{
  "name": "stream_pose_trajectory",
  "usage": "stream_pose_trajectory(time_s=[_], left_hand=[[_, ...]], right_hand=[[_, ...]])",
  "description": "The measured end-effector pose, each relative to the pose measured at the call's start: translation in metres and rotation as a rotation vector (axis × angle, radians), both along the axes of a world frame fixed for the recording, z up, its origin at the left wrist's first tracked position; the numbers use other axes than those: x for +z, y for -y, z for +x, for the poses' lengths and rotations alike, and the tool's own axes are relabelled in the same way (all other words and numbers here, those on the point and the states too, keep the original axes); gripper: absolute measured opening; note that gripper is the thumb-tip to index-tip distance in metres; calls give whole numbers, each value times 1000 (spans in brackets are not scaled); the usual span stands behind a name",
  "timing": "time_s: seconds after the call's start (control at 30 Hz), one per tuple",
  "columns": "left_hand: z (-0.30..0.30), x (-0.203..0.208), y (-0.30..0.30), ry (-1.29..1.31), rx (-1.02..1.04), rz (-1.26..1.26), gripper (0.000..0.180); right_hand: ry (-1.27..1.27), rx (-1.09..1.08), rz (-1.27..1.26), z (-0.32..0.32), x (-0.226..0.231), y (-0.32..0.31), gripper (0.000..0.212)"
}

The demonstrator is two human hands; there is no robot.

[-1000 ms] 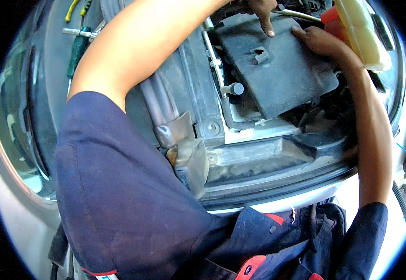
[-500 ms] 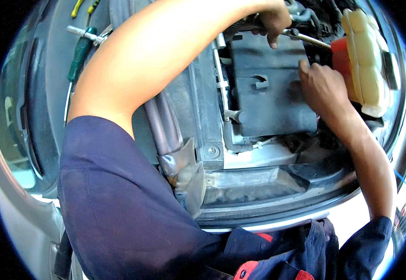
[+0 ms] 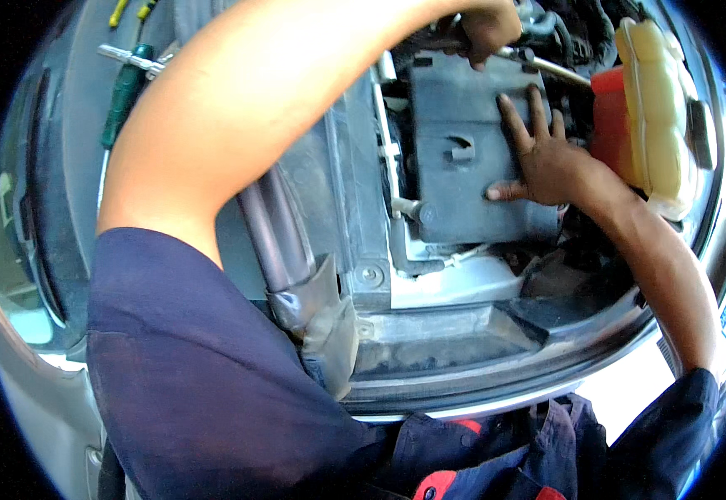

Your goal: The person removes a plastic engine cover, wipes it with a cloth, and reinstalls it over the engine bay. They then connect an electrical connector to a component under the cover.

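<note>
Leaning over the open front of a car, a person works with 2 bare hands on a dark grey plastic box (image 3: 471,150). The box sits at the far side of the engine space, a bit right of the middle.

The right hand (image 3: 546,158) lies flat and open on the right part of the box. Its fingers spread out and point far, and its thumb points left along the low part of the lid. The palm touches the box, and nothing is held in this hand.

The left hand (image 3: 484,29) is at the far edge of the box, just past its top. The fingers are curled down, closed around something dark there. I cannot tell what that thing is. The left arm crosses the view from the near left up to that spot.

A thin metal rod (image 3: 546,67) runs between the 2 hands, just far of the right fingertips.

Right beside the right hand stands a red part (image 3: 609,112), and next to it a pale yellow tank (image 3: 655,108).

Far to the left, well apart from the hands, a green-handled tool (image 3: 125,96) lies on the grey car body (image 3: 71,167).
</note>
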State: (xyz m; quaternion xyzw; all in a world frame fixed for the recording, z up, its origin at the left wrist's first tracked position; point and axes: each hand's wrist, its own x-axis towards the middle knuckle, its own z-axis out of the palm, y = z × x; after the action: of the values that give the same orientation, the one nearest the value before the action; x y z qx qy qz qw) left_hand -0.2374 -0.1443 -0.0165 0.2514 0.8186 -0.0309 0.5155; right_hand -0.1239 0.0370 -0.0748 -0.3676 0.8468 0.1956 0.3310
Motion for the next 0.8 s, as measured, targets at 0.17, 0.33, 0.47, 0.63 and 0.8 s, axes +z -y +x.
stream_pose_trajectory(time_s=[0.17, 0.33, 0.47, 0.63, 0.8], left_hand=[[-10, -12, -7, 25, 60, 0, 31], [-9, -1, -2, 5, -15, 18, 31], [-5, -3, -3, -61, -22, 46, 35], [-2, -5, -1, -83, -76, -12, 32], [2, 4, -19, -120, -67, -84, 31]], right_hand=[[10, 284, -97, 20, 22, -16, 130], [18, 436, -24, 27, 17, -17, 140], [6, 454, -55, 22, 9, -19, 145], [62, 395, -40, 22, 9, -13, 143], [141, 284, -6, 19, 9, -19, 140]])
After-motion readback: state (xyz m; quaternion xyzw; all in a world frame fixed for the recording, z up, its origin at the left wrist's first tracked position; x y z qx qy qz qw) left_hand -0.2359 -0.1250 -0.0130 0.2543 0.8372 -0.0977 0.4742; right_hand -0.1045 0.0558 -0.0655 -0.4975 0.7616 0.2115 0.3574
